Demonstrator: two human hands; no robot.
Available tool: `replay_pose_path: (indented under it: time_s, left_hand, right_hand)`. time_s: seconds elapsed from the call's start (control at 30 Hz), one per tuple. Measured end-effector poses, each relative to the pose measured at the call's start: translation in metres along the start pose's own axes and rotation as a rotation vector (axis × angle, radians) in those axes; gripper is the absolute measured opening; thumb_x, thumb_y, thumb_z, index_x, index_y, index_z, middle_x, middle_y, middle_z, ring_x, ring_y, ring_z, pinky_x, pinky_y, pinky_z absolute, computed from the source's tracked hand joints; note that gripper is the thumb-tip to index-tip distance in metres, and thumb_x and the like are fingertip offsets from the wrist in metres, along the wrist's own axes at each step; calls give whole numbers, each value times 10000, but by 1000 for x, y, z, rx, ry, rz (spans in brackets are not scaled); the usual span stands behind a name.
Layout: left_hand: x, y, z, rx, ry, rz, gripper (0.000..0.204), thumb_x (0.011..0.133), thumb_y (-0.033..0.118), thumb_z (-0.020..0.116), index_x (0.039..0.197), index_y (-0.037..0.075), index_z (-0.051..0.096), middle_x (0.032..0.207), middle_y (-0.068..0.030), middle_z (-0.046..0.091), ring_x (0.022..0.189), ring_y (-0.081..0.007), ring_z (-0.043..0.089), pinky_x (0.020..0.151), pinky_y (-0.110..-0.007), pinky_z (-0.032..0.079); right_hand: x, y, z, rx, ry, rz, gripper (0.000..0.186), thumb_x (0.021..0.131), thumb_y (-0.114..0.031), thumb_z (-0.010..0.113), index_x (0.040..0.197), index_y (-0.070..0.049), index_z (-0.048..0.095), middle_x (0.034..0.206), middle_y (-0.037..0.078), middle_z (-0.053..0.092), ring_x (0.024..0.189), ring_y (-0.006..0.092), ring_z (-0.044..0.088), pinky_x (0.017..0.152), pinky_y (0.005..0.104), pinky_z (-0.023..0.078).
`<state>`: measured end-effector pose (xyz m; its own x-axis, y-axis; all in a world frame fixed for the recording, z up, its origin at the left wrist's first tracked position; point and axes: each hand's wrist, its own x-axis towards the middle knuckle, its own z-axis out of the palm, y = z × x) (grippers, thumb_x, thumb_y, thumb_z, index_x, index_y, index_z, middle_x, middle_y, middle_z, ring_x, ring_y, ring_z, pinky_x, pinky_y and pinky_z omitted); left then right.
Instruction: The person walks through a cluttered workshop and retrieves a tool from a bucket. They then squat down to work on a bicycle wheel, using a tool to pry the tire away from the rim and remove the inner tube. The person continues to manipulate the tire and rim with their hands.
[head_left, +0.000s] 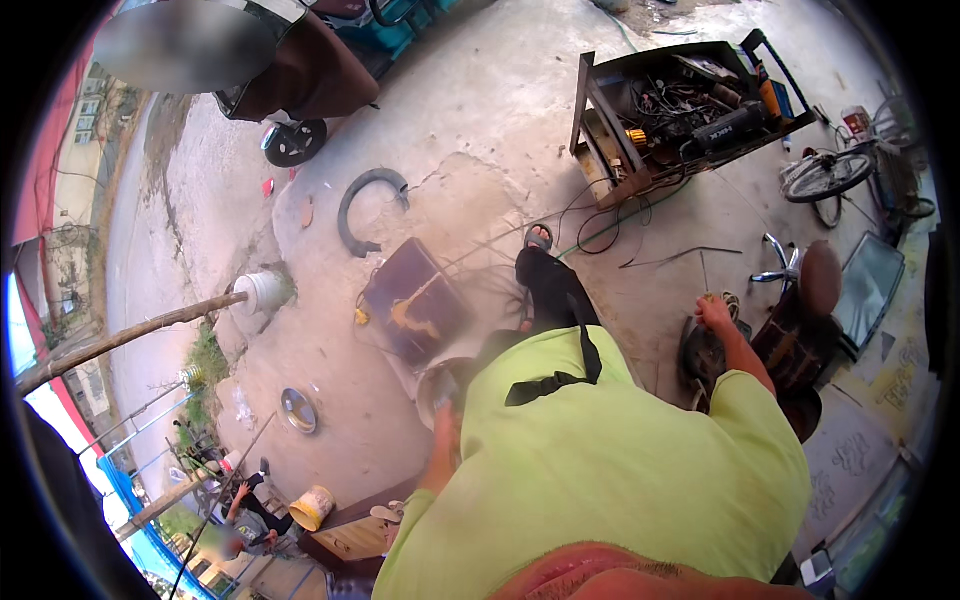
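Note:
My right hand [712, 313] is closed at my right side around a small yellowish thing I cannot make out, just above a dark, bulky object [705, 355] beside a brown padded stool [820, 280]. My left hand [445, 425] hangs low at my left side against a pale round object [435, 385], perhaps a container; its fingers are blurred and partly hidden by my body. A maroon flat-topped piece [390, 290] with a worn tan patch lies ahead of that hand.
A metal cart of tools and cables [680, 120], cables on the ground, a tire piece [355, 200], bicycle [830, 180], glass panel [865, 290], pole [130, 335], white bucket [262, 290] and metal basin [298, 408]. A person [250, 520] is lower left; another figure [310, 60] is upper left.

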<state>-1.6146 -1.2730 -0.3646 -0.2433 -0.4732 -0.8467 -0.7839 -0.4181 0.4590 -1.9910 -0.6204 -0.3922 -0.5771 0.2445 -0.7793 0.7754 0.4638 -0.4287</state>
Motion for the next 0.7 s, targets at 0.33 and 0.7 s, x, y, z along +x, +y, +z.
replay_pose_path:
  time_s: [0.33,0.7]
  left_hand:
    - [162,151,96,186,-29,-164,313,982,328,553,779,91,532,622,-5,476,472,-115,430,409,-274,330]
    - [324,350,231,1156,-261,330,486,882,496,615,999,25,607,839,-122,673,794,-245,639,763,-391,492]
  right_hand:
    - [105,72,89,-112,-322,141,241,921,-298,616,969,-63,607,776,82,639,603,224,637,481,369,476]
    - [57,-38,78,259,29,358,237,935,-317,609,1003,-91,590,803,73,649,602,191,635,504,355,486]
